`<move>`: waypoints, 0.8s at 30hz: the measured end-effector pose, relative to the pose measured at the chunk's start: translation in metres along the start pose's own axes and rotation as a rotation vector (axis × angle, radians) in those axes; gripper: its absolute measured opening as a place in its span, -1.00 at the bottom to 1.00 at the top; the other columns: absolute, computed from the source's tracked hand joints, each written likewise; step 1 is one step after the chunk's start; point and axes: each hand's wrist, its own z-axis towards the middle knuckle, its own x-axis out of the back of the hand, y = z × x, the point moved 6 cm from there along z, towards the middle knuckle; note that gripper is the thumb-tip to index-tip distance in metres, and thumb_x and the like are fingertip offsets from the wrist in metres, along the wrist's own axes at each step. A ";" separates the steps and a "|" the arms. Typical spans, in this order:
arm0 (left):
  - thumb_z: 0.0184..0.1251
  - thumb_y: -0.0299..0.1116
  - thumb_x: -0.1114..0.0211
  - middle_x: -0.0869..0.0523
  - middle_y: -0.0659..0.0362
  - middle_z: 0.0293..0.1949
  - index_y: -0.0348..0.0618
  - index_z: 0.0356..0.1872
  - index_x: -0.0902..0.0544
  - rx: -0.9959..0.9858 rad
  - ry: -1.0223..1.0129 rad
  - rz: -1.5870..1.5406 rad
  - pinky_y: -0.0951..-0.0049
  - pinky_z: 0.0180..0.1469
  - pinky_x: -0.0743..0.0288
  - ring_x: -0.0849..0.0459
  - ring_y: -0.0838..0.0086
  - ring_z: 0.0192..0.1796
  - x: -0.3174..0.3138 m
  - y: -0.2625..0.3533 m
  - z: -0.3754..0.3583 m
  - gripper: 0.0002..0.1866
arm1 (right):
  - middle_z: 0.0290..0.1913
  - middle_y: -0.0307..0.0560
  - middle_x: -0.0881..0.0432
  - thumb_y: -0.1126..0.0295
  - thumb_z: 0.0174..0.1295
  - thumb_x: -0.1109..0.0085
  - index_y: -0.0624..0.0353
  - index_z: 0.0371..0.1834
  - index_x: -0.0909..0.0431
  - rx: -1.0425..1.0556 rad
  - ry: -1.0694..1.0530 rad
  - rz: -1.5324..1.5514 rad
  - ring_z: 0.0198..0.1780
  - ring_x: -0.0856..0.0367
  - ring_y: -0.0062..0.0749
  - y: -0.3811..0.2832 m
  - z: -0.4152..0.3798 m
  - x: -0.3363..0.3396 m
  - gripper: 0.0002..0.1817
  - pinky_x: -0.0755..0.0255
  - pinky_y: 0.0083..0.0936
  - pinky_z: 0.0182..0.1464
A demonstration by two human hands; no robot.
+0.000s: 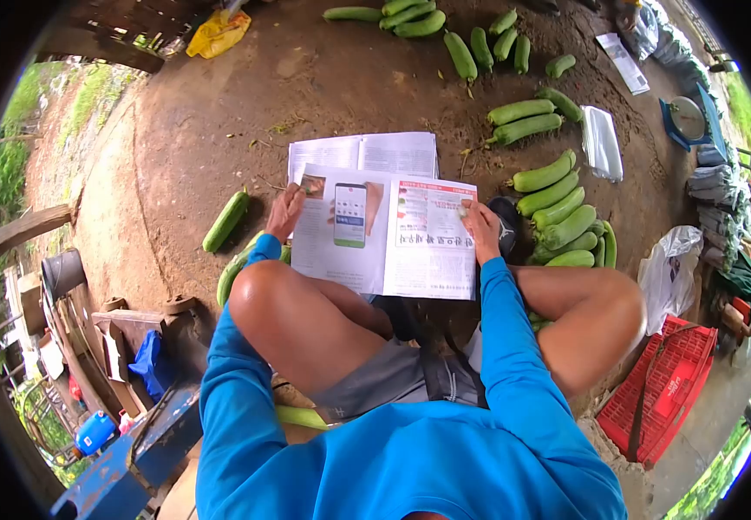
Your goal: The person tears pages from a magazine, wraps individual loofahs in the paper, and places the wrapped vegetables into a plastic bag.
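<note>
A person in long bright-blue fabric sleeves [527,347] sits with bare bent knees [263,295] spread, an open white newspaper spread [386,243] printed with a phone picture held between and beyond them. The left hand [285,212] grips the left edge and the right hand [482,230] the right edge, fingers closed narrowly on thin paper; a hard outward pull could tear it. The fingers are small in this view, so whether a single sheet is caught is hard to tell; a doubled one might come away crooked. Beside the right hand, a black shoe [504,227] could crease the paper if the foot shifts. A long green ridged gourd [225,222] lies at left, a heap of smooth green gourds [566,217] at right; a knock could roll them. Just beyond, loose white printed sheets [397,153] rest on the brown earthen floor [219,130], where damp or a breeze might spoil or scatter them.
</note>
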 end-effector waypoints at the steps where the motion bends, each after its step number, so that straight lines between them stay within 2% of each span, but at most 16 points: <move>1: 0.48 -0.11 -0.08 -0.69 -0.11 -0.26 -0.24 -0.14 -0.57 0.045 -0.024 0.089 0.17 -0.08 -0.49 -0.65 0.11 -0.19 -0.013 -0.017 0.001 -0.65 | -0.51 -0.46 -0.40 0.38 0.46 -0.14 0.36 -0.05 -0.65 -0.053 0.039 0.048 -0.52 -0.27 -0.79 0.011 -0.002 0.010 -0.77 -0.17 -0.72 -0.45; 3: 0.47 -0.14 -0.08 -0.66 -0.16 -0.31 -0.21 -0.15 -0.56 0.102 -0.066 0.172 0.14 -0.12 -0.48 -0.64 0.04 -0.23 -0.029 -0.042 0.006 -0.69 | -0.50 -0.41 -0.42 0.38 0.49 -0.14 0.38 0.01 -0.62 -0.107 0.019 0.050 -0.52 -0.28 -0.78 0.021 -0.003 0.019 -0.75 -0.17 -0.72 -0.44; 6: 0.44 -0.15 -0.08 -0.60 -0.16 -0.38 -0.20 -0.23 -0.52 0.056 -0.029 0.136 0.09 -0.20 -0.43 -0.59 -0.05 -0.29 -0.041 -0.058 0.025 -0.72 | -0.45 -0.40 -0.49 0.41 0.45 -0.17 0.34 0.03 -0.65 -0.023 0.063 0.052 -0.51 -0.30 -0.76 0.016 0.007 0.026 -0.76 -0.18 -0.69 -0.46; 7: 0.46 -0.15 -0.11 -0.50 0.07 -0.43 -0.20 -0.24 -0.52 0.073 -0.035 0.118 0.25 -0.19 -0.39 -0.48 0.30 -0.31 -0.043 -0.065 0.030 -0.72 | -0.45 -0.40 -0.49 0.41 0.45 -0.17 0.34 0.03 -0.65 -0.031 0.080 0.047 -0.51 -0.30 -0.76 0.017 0.010 0.031 -0.76 -0.18 -0.69 -0.46; 9: 0.48 -0.12 -0.11 -0.53 0.11 -0.40 -0.21 -0.23 -0.52 0.072 -0.057 0.167 0.27 -0.15 -0.40 -0.49 0.31 -0.27 -0.045 -0.075 0.046 -0.69 | -0.44 -0.41 -0.51 0.39 0.44 -0.19 0.28 0.03 -0.67 -0.036 0.142 -0.074 -0.50 -0.31 -0.74 0.019 0.016 0.038 -0.77 -0.20 -0.64 -0.46; 10: 0.48 -0.12 -0.11 -0.53 0.11 -0.40 -0.21 -0.23 -0.52 0.073 -0.073 0.167 0.27 -0.15 -0.40 -0.49 0.31 -0.27 -0.050 -0.079 0.051 -0.69 | -0.34 -0.35 -0.61 0.36 0.42 -0.22 0.24 0.05 -0.65 -0.087 0.116 -0.059 -0.43 -0.47 -0.66 0.022 0.020 0.039 -0.76 -0.35 -0.58 -0.40; 11: 0.49 -0.11 -0.10 -0.56 0.01 -0.38 -0.22 -0.23 -0.52 0.086 -0.007 0.148 0.23 -0.15 -0.40 -0.51 0.21 -0.27 -0.050 -0.083 0.055 -0.67 | -0.34 -0.35 -0.61 0.36 0.42 -0.22 0.24 0.05 -0.65 -0.095 0.133 -0.058 -0.43 -0.47 -0.66 0.026 0.019 0.041 -0.76 -0.35 -0.58 -0.40; 12: 0.50 -0.11 -0.09 -0.58 -0.09 -0.37 -0.24 -0.22 -0.51 0.099 0.061 0.128 0.20 -0.14 -0.41 -0.53 0.12 -0.28 -0.051 -0.086 0.058 -0.66 | -0.26 -0.30 -0.66 0.34 0.40 -0.24 0.20 0.04 -0.64 -0.158 0.174 0.125 -0.33 -0.55 -0.63 0.027 0.016 0.032 -0.76 -0.42 -0.60 -0.34; 13: 0.50 -0.11 -0.09 -0.58 -0.09 -0.37 -0.24 -0.22 -0.51 0.102 0.045 0.127 0.20 -0.14 -0.41 -0.53 0.12 -0.28 -0.053 -0.088 0.061 -0.66 | -0.18 -0.25 -0.70 0.33 0.38 -0.26 0.15 0.03 -0.63 -0.220 0.214 0.309 -0.23 -0.63 -0.60 0.026 0.013 0.021 -0.76 -0.49 -0.61 -0.27; 14: 0.50 -0.11 -0.12 -0.58 0.02 -0.37 -0.22 -0.23 -0.52 0.162 -0.005 0.023 0.27 -0.16 -0.39 -0.51 0.25 -0.28 -0.056 -0.098 0.064 -0.67 | -0.27 -0.27 -0.66 0.27 0.38 -0.28 0.15 -0.01 -0.58 -0.266 0.253 0.345 -0.35 -0.56 -0.62 0.019 0.009 0.011 -0.76 -0.41 -0.62 -0.37; 15: 0.50 -0.11 -0.15 -0.58 0.12 -0.36 -0.20 -0.24 -0.52 0.221 -0.055 -0.080 0.34 -0.18 -0.37 -0.48 0.39 -0.28 -0.062 -0.105 0.066 -0.68 | -0.27 -0.27 -0.66 0.27 0.38 -0.28 0.15 -0.01 -0.58 -0.269 0.266 0.347 -0.35 -0.56 -0.62 0.025 0.010 0.012 -0.76 -0.41 -0.62 -0.37; 16: 0.48 -0.16 -0.22 -0.53 0.30 -0.35 -0.12 -0.27 -0.53 0.287 -0.065 -0.228 0.45 -0.21 -0.31 -0.39 0.61 -0.26 -0.068 -0.107 0.062 -0.76 | -0.32 -0.31 -0.61 0.26 0.37 -0.29 0.16 -0.04 -0.58 -0.267 0.173 0.318 -0.39 -0.49 -0.67 0.035 0.015 0.009 -0.75 -0.35 -0.64 -0.39; 18: 0.45 -0.19 -0.25 -0.50 0.34 -0.37 -0.09 -0.30 -0.51 0.284 -0.116 -0.289 0.48 -0.24 -0.28 -0.36 0.64 -0.29 -0.074 -0.109 0.056 -0.78 | -0.43 -0.42 -0.51 0.25 0.36 -0.31 0.20 -0.13 -0.61 -0.244 0.037 0.258 -0.45 -0.36 -0.79 0.050 0.018 0.005 -0.76 -0.19 -0.70 -0.42; 21: 0.33 -0.14 -0.31 -0.45 0.39 -0.45 -0.06 -0.34 -0.59 0.313 -0.226 -0.320 0.52 -0.32 -0.17 -0.33 0.69 -0.34 -0.072 -0.126 0.058 -0.78 | -0.45 -0.43 -0.50 0.24 0.35 -0.32 0.21 -0.19 -0.64 -0.271 0.027 0.190 -0.45 -0.33 -0.80 0.064 0.018 0.006 -0.76 -0.13 -0.71 -0.42; 23: 0.32 -0.14 -0.31 -0.43 0.41 -0.49 -0.04 -0.42 -0.57 0.349 -0.202 -0.329 0.54 -0.34 -0.13 -0.29 0.72 -0.37 -0.063 -0.131 0.056 -0.76 | -0.45 -0.44 -0.51 0.22 0.34 -0.33 0.20 -0.25 -0.67 -0.266 0.031 0.163 -0.45 -0.34 -0.79 0.060 0.016 0.007 -0.75 -0.15 -0.71 -0.41; 24: 0.30 -0.13 -0.32 -0.41 0.42 -0.49 -0.03 -0.46 -0.53 0.291 -0.187 -0.328 0.53 -0.34 -0.14 -0.30 0.72 -0.37 -0.058 -0.122 0.056 -0.74 | -0.44 -0.43 -0.52 0.20 0.34 -0.33 0.21 -0.26 -0.68 -0.262 0.015 0.075 -0.44 -0.35 -0.78 0.055 0.016 0.008 -0.74 -0.17 -0.70 -0.40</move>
